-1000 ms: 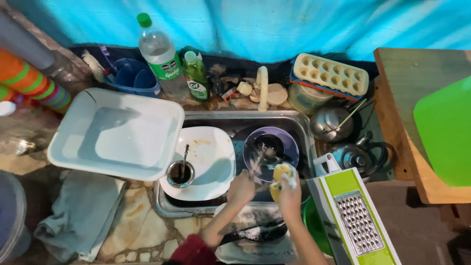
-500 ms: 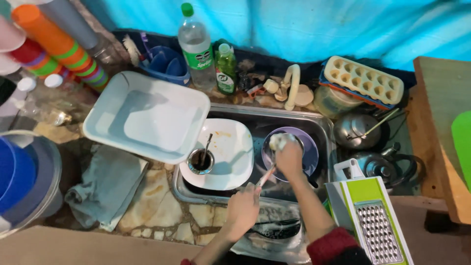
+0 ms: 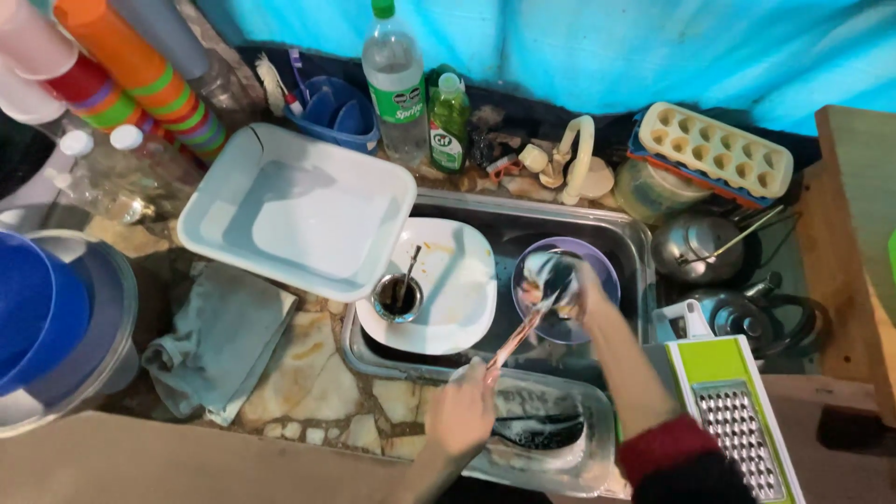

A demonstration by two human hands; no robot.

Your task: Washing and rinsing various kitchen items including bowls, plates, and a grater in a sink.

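- Right hand (image 3: 574, 285): reaching into the steel sink (image 3: 616, 229), fingers curling closed over a blurred sponge or cloth and pressing it into the purple bowl (image 3: 597, 266).
- Purple bowl: sitting in the right half of the sink, just beside the white square plate (image 3: 457, 299).
- Left hand (image 3: 462, 415): hovering over the near sink rim, fingers gripping the lower end of a thin pinkish utensil (image 3: 518, 336) that is slanting up toward the bowl.
- Handling note: scrubbing is likely going best with the bowl pressed against the sink floor and the utensil kept out of the wiping path.
- Obstructions: a small dark cup (image 3: 397, 299) with a metal straw is standing on the plate's left edge; a white tray (image 3: 299, 210) is overhanging the sink's left side.
- Surroundings: a green grater (image 3: 737, 420) is lying on the counter at right, a kettle (image 3: 695, 247) beyond it; bottles and an egg tray (image 3: 714, 149) are lining the back.
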